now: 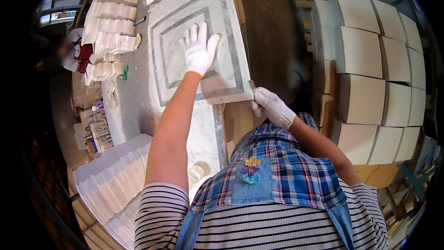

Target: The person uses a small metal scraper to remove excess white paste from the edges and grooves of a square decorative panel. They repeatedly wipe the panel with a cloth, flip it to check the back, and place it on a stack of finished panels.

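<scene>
The framed slab (199, 46) lay on the bench (134, 97), tile stacks (111, 28) to its left, stacked boxes (370, 65) well apart on the right.

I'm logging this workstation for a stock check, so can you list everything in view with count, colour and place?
marble panel: one, white with grey inlaid frames, flat on the bench, centre
workbench: one, grey-white stone top, under the panel
stacked tile strips: several rows, white, far left of bench
fanned tile stack: one large pile, white, lower left
stacked boxes: many, white, right side
checked apron: one, blue plaid with a flower patch, bottom centre
left hand: white glove, flat on the panel's middle
right hand: white glove, at the panel's near corner
</scene>
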Tool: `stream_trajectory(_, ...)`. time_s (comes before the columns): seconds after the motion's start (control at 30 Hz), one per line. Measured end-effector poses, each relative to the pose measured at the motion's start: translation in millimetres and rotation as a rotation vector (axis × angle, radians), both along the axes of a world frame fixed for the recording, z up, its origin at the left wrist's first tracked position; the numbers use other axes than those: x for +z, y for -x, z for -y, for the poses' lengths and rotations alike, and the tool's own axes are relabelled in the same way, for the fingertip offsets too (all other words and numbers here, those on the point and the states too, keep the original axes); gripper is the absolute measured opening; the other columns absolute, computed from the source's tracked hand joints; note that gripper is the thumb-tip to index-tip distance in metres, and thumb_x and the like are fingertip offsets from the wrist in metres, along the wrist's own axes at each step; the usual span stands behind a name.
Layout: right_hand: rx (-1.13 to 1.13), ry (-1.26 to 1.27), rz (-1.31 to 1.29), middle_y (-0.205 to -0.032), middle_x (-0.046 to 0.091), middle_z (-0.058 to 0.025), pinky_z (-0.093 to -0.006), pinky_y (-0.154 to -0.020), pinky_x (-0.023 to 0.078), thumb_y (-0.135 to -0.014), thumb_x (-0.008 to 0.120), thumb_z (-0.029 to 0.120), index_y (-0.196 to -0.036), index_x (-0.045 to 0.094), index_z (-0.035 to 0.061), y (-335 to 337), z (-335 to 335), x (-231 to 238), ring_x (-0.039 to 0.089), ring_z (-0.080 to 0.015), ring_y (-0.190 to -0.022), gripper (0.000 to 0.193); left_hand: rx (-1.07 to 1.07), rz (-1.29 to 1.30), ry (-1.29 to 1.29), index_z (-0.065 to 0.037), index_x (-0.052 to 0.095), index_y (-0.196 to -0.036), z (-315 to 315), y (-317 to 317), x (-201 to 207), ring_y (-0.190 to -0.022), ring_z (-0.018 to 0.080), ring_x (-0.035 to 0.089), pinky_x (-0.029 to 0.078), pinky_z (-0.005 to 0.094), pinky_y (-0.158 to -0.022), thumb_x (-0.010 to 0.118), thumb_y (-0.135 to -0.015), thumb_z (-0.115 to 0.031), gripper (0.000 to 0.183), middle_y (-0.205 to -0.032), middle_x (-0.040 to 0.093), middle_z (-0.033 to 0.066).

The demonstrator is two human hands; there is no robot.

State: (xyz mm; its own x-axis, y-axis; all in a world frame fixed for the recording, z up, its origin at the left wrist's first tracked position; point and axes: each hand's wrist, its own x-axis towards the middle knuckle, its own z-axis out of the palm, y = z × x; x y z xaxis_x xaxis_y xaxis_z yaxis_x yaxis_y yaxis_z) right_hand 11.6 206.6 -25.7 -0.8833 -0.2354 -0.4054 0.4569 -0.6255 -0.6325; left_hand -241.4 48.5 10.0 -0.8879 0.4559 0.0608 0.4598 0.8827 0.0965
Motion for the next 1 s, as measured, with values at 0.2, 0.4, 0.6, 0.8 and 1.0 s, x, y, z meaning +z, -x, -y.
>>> stream_trajectory(0.2, 0.446, -0.167, -0.272, -0.077, 0.058, 0.0004, -0.0238, -0.065, 0.044, -0.104, 0.055, 0.032, -0.085, 0.061, 0.0062, -22.1, -10.2, 13.3, 0.052, -0.0087, -0.067, 0.032, -0.129, -0.113, -0.112, -0.01, 0.042, -0.148, 6.1, -23.0, -8.4, -0.143, 0.0448, 0.028, 0.011, 0.0618, -0.118, 0.051, -0.095, -0.053, 0.069, -0.153, 0.035, 0.0236)
stream_trajectory(0.4, 0.202, 0.044, 0.0, -0.073, 0.056, -0.0001, -0.0234, -0.055, 0.042, -0.102, 0.057, 0.025, -0.109, 0.063, 0.0055, -19.0, -68.7, 22.8, 0.051, -0.0082, -0.06, 0.022, -0.112, -0.166, -0.227, -0.009, 0.053, -0.136, 5.1, -73.6, 3.1, -0.134, 0.0468, 0.037, 0.019, 0.0626, -0.112, 0.05, -0.097, -0.048, 0.055, -0.141, 0.046, 0.0223)
stream_trajectory(0.6, 0.413, -1.911, -0.165, -0.087, 0.071, -0.0185, -0.0482, -0.069, 0.052, -0.095, 0.056, 0.035, -0.121, 0.062, 0.0197, 3.2, -153.3, -23.7, 0.067, -0.038, -0.078, 0.031, 0.086, 0.283, -0.803, -0.004, 0.056, -0.135, -1.5, -147.7, 45.6, -0.129, 0.0385, 0.05, 0.038, 0.0444, -0.109, 0.056, -0.098, -0.04, 0.052, -0.135, 0.057, 0.0223)
stream_trajectory(0.8, -0.098, -1.621, -0.255, -0.08, 0.07, -0.0157, -0.0468, -0.07, 0.051, -0.098, 0.051, 0.034, -0.1, 0.066, 0.0125, 79.4, -138.3, 40.8, 0.067, -0.0376, -0.077, 0.026, 0.652, 0.251, -1.111, 0.0, 0.054, -0.134, 50.8, -197.6, 46.7, -0.121, 0.0313, 0.056, 0.041, 0.0396, -0.105, 0.055, -0.099, -0.042, 0.055, -0.125, 0.063, 0.0179)
stream_trajectory(1.0, -0.128, -1.518, -0.443, -0.078, 0.07, -0.0102, -0.0444, -0.068, 0.052, -0.099, 0.051, 0.03, -0.112, 0.062, 0.0145, 180.7, -103.4, 59.1, 0.069, -0.0316, -0.073, 0.023, 1.164, 0.296, -1.521, -0.01, 0.057, -0.117, 91.2, -220.6, 47.0, -0.075, 0.0176, 0.064, 0.052, 0.0313, -0.066, 0.061, -0.097, -0.033, 0.031, -0.096, 0.064, 0.0071)
